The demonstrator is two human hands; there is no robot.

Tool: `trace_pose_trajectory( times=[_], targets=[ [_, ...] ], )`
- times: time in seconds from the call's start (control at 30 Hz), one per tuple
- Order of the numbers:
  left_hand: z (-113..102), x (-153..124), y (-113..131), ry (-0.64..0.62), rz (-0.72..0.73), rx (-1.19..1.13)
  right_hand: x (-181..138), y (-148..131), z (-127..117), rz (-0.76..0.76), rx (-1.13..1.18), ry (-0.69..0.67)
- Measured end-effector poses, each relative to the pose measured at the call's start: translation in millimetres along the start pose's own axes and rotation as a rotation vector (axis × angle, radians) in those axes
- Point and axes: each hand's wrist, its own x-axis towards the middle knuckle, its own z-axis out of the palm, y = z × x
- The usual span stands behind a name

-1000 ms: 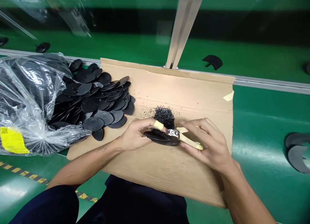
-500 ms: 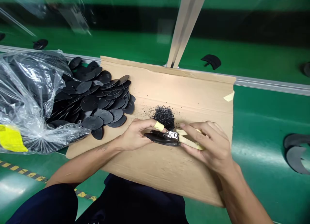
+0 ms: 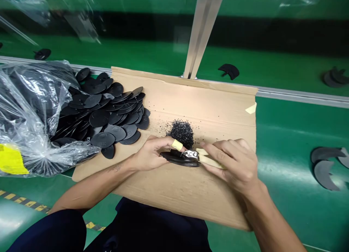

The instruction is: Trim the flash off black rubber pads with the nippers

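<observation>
My left hand (image 3: pixel 152 154) grips a black oval plastic disc (image 3: pixel 181 160) by its left end, thumb on top; yellow tape wraps the thumb. Closed round the pale yellow handles of small nippers (image 3: pixel 211 161) is my right hand (image 3: pixel 236 163). The nippers' metal head (image 3: pixel 191 154) lies over the disc's upper side, by my left thumb tip. Exactly what the jaws touch is too small to make out. Just beyond the disc, a heap of tiny black clippings (image 3: pixel 182 134) rests on the cardboard sheet (image 3: pixel 163 186).
A pile of similar black discs (image 3: pixel 109 114) spreads over the cardboard's left side, beside a clear plastic bag (image 3: pixel 29 110) with a yellow label. Curved black pieces (image 3: pixel 323 172) lie on the green surface at right. A metal post (image 3: pixel 203 34) rises behind the cardboard.
The nippers' handles have come closer together in my right hand. My left hand keeps its hold on the disc. The whole view has shifted slightly.
</observation>
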Motion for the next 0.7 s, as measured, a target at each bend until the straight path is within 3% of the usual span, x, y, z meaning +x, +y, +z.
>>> trace_pose_trajectory(
  times=[0.23, 0.37, 0.57, 0.7],
  targets=[
    [-3, 6, 3, 0.020, 0.130, 0.172, 1, 8, 2, 0.029, -0.072, 0.000],
    [-1, 6, -2, 0.002, 0.110, 0.264, 3, 12, 3, 0.011, -0.064, -0.044],
    [0, 7, -7, 0.252, -0.066, 0.091, -4, 36, 6, 0.133, -0.022, -0.068],
    [-26, 32, -5, 0.371, -0.119, 0.039, -9, 49, 10, 0.203, -0.065, -0.091]
  ],
)
